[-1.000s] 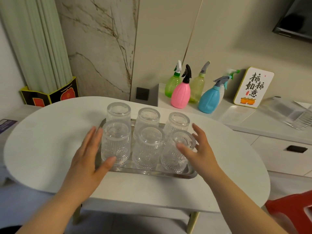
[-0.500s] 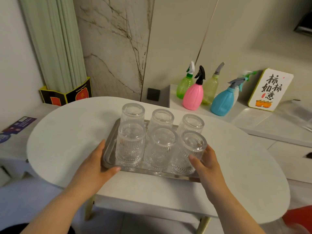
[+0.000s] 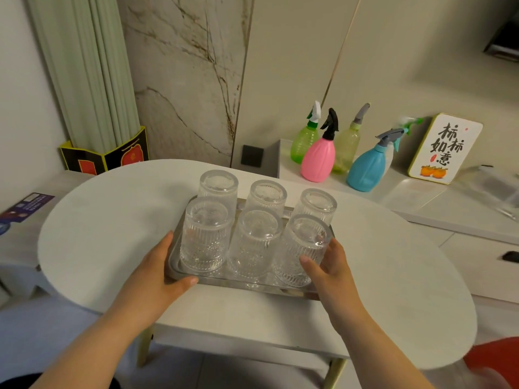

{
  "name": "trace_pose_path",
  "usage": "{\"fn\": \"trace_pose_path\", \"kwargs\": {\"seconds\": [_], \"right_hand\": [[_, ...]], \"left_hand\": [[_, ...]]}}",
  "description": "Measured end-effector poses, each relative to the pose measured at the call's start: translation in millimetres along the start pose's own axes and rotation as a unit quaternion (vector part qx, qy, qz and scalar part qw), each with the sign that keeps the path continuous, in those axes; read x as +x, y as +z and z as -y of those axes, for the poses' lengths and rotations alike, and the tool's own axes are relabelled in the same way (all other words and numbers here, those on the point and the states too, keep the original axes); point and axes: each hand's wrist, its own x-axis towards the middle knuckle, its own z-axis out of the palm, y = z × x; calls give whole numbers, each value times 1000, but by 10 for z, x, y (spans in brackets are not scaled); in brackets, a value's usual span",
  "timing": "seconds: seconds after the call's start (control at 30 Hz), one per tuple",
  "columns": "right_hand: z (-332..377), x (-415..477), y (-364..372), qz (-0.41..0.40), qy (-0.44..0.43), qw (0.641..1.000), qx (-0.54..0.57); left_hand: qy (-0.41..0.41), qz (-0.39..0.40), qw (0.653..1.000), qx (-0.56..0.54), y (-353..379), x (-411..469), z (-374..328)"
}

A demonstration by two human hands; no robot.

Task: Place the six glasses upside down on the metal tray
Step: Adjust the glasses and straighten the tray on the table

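Several clear ribbed glasses stand upside down in two rows of three on the metal tray (image 3: 238, 285), at the middle of the white oval table (image 3: 112, 220). The front row holds the left glass (image 3: 206, 237), the middle glass (image 3: 255, 245) and the right glass (image 3: 300, 242). The back row (image 3: 268, 195) is partly hidden behind them. My left hand (image 3: 151, 279) grips the tray's left end, thumb on the front rim. My right hand (image 3: 332, 272) grips the right end, with its thumb against the front right glass.
Spray bottles, pink (image 3: 318, 158), blue (image 3: 366, 169) and green (image 3: 304, 141), stand on the sideboard at the back right beside a printed tin sign (image 3: 445, 148). A red stool (image 3: 497, 357) is at the lower right. A black box (image 3: 104, 157) sits under the curtain.
My hands were spread open beside the front glasses. They dropped down and closed on the tray's two ends. The view has shifted, so the tray sits further right in the frame.
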Motion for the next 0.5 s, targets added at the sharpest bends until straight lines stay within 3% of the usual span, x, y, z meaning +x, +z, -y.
{"fn": "trace_pose_path", "kwargs": {"seconds": [0.13, 0.33, 0.5], "right_hand": [[40, 28, -87, -24, -19, 999, 15], [146, 399, -310, -67, 41, 994, 71], [283, 655, -349, -1, 89, 990, 111]], "left_hand": [[2, -4, 1000, 2, 12, -2, 14], [13, -4, 1000, -23, 12, 25, 34], [35, -9, 999, -29, 14, 43, 50]]}}
